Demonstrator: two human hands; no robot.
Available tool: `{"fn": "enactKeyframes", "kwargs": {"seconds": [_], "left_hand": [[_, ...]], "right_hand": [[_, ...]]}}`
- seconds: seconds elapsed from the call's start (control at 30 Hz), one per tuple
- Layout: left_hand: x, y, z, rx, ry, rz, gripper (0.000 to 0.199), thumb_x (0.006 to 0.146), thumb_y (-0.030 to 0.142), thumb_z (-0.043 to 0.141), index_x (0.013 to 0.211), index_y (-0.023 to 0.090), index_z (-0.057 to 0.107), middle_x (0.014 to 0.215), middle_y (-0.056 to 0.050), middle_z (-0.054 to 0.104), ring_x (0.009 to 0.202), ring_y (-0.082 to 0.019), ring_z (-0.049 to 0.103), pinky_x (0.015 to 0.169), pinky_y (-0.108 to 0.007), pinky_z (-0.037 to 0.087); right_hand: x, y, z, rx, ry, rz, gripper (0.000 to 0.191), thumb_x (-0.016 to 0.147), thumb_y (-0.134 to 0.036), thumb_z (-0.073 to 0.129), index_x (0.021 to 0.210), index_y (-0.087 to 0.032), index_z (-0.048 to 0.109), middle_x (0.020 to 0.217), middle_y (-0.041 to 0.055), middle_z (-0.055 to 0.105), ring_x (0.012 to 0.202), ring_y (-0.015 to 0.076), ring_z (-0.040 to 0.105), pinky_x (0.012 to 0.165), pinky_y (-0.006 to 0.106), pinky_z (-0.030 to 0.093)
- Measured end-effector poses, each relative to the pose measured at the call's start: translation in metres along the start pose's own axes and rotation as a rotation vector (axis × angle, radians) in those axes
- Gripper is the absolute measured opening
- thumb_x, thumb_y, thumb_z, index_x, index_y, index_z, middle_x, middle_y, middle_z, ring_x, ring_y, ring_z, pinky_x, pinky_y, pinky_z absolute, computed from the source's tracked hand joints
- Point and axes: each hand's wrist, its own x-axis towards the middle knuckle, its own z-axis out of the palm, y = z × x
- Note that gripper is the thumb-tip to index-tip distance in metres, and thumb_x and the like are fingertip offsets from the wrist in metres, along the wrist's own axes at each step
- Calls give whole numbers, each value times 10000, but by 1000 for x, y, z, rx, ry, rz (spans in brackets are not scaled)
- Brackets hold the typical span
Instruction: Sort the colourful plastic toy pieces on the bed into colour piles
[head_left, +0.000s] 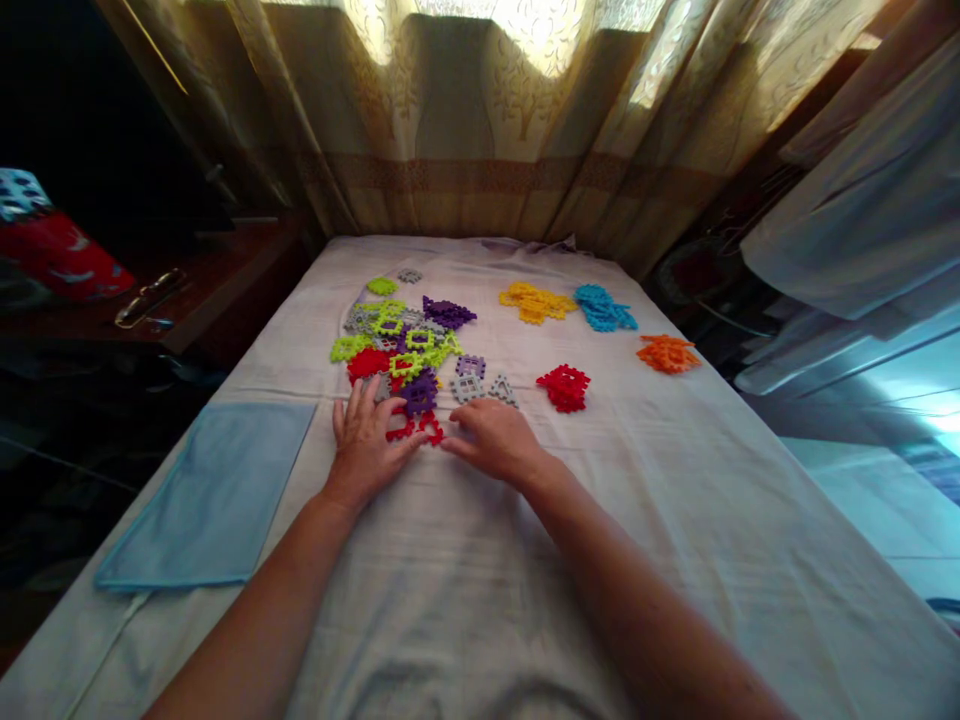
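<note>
My left hand lies with its fingers spread on the near left edge of a mixed pile of flat, notched plastic building pieces. Under its fingertips are grey and red pieces; a dark purple piece sits just beyond. Between my hands lies a red triangular piece, close to my left thumb. My right hand rests on the sheet right of that piece, thumb and forefinger apart, the other fingers curled and partly hidden. Just past it are a grey square piece and a grey triangular piece.
Separate heaps of red, yellow, blue and orange pieces lie to the right. Lime pieces top the mixed pile. A light blue cloth-covered pad with a cord is at left. A curtain hangs behind.
</note>
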Motion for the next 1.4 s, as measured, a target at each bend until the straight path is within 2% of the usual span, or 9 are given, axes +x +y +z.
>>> {"fn": "enactKeyframes", "kwargs": {"seconds": [0.17, 0.37, 0.43, 0.67, 0.8, 0.93, 1.1, 1.23, 1.4], "left_hand": [[4, -21, -16, 3, 6, 0, 203, 834, 422, 639, 906, 248, 715, 1445, -99, 540, 1451, -378, 322, 1161, -666, 174], [2, -27, -25, 42, -124, 96, 196, 763, 417, 711, 872, 258, 740, 1463, -97, 519, 1472, -389, 266, 1163, -675, 140], [2, -26, -24, 43, -137, 88, 189, 762, 401, 710, 885, 261, 744, 1466, -96, 515, 1469, -389, 271, 1164, -676, 138], [3, -27, -20, -4, -142, 104, 99, 770, 340, 695, 806, 259, 738, 1381, -86, 593, 1440, -385, 329, 1149, -694, 158], [2, -24, -18, -44, -126, 141, 106, 787, 342, 678, 809, 258, 739, 1373, -81, 602, 1442, -389, 328, 1143, -702, 169], [1, -16, -16, -99, -97, 204, 135, 818, 370, 662, 812, 255, 731, 1352, -76, 623, 1425, -374, 365, 1150, -684, 190], [-1, -7, -13, -172, -29, 315, 137, 870, 351, 622, 916, 257, 710, 1302, -75, 660, 1351, -317, 481, 1143, -630, 277], [-3, 0, -9, -208, 11, 365, 162, 899, 356, 598, 980, 263, 702, 1295, -73, 661, 1314, -278, 520, 1137, -570, 330], [-8, 11, -7, -241, 21, 385, 172, 903, 370, 607, 1006, 287, 716, 1418, -61, 566, 1368, -265, 457, 1167, -538, 295]], "right_hand": [[2, -16, 15, -57, -19, -17, 286, 921, -419, 579, 1052, -194, 698, 1069, 111, 674, 1027, 234, 604, 862, 305, 453], [-2, 12, -10, -58, -164, -2, 201, 897, -382, 616, 955, -223, 724, 1019, 71, 715, 924, 208, 646, 722, 271, 435], [-5, 27, -21, -43, -159, 34, 193, 881, -385, 642, 945, -226, 730, 985, 55, 730, 897, 197, 652, 712, 263, 424], [-20, 91, -51, -35, 99, 379, 215, 867, -404, 626, 911, -236, 753, 903, 40, 745, 793, 171, 641, 652, 255, 394], [-30, 121, -54, -73, 127, 584, 235, 850, -423, 628, 909, -236, 758, 912, 52, 747, 798, 197, 647, 620, 273, 375], [-35, 134, -56, -86, 137, 648, 257, 836, -422, 638, 953, -228, 758, 954, 69, 749, 828, 214, 655, 628, 281, 386], [-28, 110, -59, -52, 183, 593, 243, 880, -393, 583, 946, -233, 755, 929, 64, 752, 804, 202, 650, 624, 277, 374], [-12, 65, -45, 105, 102, 336, 249, 905, -372, 551, 885, -231, 754, 856, 41, 750, 761, 173, 640, 638, 261, 383], [1, 22, -13, 429, -40, 85, 262, 914, -390, 562, 975, -213, 746, 798, 14, 727, 695, 134, 617, 625, 231, 395]]}}
